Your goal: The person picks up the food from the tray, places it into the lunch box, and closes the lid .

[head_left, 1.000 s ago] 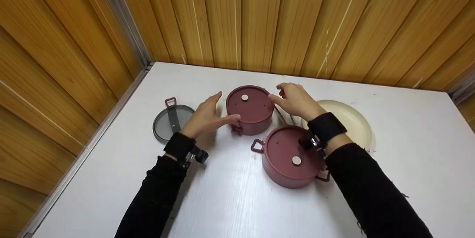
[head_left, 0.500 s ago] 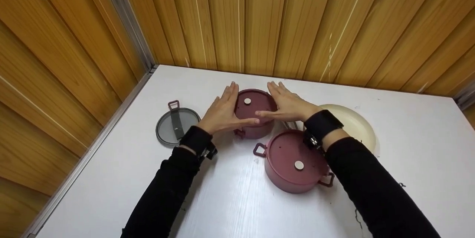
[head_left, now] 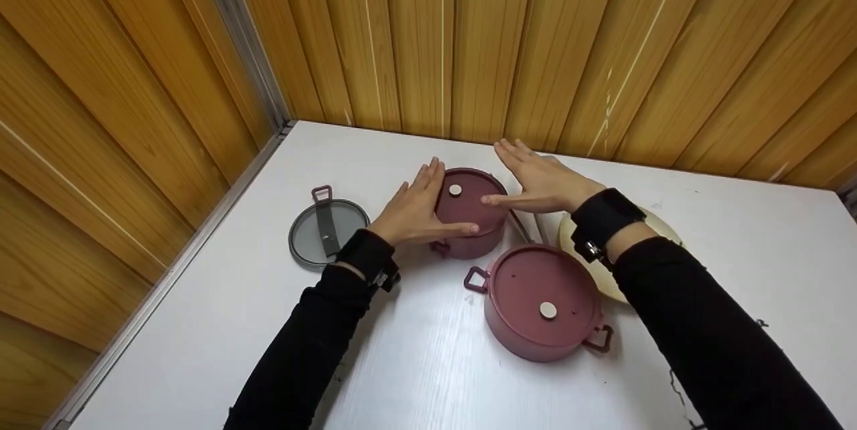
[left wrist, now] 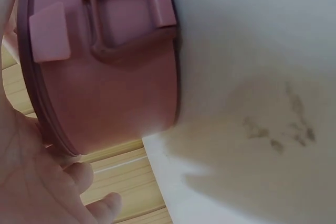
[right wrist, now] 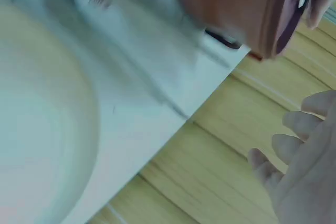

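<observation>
A small maroon pot [head_left: 472,212] with a flat lid and a pale round knob stands between my two hands. My left hand [head_left: 416,212] lies along its left side, fingers straight and thumb reaching across the front of the lid. In the left wrist view a loop handle [left wrist: 126,19] folds against the pot's wall, and the palm [left wrist: 26,177] is by the lid's rim. My right hand [head_left: 539,179] is spread just right of the pot, thumb pointing over the lid. The right wrist view has the right fingers [right wrist: 296,124] apart from the pot wall.
A larger lidded maroon pot [head_left: 539,299] with two side handles stands in front. Behind my right wrist lies a shallow cream round dish [head_left: 659,226], with thin metal bars [head_left: 522,227] beside it. A grey round lid [head_left: 308,232] with a folded handle lies at left. Wooden walls border the table.
Both hands first closed in on the small pot with fingers straightening. Since then the right hand has drawn off to the right, while the left stays at the pot's side.
</observation>
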Demonstrator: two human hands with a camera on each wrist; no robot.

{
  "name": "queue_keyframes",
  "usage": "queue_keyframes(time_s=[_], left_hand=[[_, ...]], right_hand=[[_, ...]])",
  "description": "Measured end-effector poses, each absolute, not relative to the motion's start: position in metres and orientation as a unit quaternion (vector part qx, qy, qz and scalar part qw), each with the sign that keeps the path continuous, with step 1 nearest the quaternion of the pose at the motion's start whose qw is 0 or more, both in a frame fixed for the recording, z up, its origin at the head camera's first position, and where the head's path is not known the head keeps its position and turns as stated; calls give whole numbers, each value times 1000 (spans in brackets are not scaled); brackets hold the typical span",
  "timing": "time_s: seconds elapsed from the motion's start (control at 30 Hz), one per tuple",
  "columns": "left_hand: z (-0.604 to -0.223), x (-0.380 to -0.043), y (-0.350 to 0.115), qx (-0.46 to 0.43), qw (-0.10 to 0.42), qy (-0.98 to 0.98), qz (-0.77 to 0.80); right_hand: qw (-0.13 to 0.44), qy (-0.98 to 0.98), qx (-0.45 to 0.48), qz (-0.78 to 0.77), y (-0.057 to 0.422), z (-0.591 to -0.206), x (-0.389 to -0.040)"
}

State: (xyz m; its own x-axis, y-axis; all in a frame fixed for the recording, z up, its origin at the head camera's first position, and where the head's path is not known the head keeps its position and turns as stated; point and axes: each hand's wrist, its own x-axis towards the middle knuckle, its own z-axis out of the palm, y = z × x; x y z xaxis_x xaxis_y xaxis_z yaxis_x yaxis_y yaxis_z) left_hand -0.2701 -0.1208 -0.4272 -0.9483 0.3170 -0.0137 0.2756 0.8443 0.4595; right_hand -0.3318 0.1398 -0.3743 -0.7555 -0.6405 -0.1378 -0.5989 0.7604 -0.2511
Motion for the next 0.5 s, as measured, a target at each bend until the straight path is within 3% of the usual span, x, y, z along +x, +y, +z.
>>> queue_keyframes(time_s=[0.5], left_hand=[[-433,-273,-113,161,39,963,214]], right_hand=[[127,927,-341,-87,154,-409,-333]])
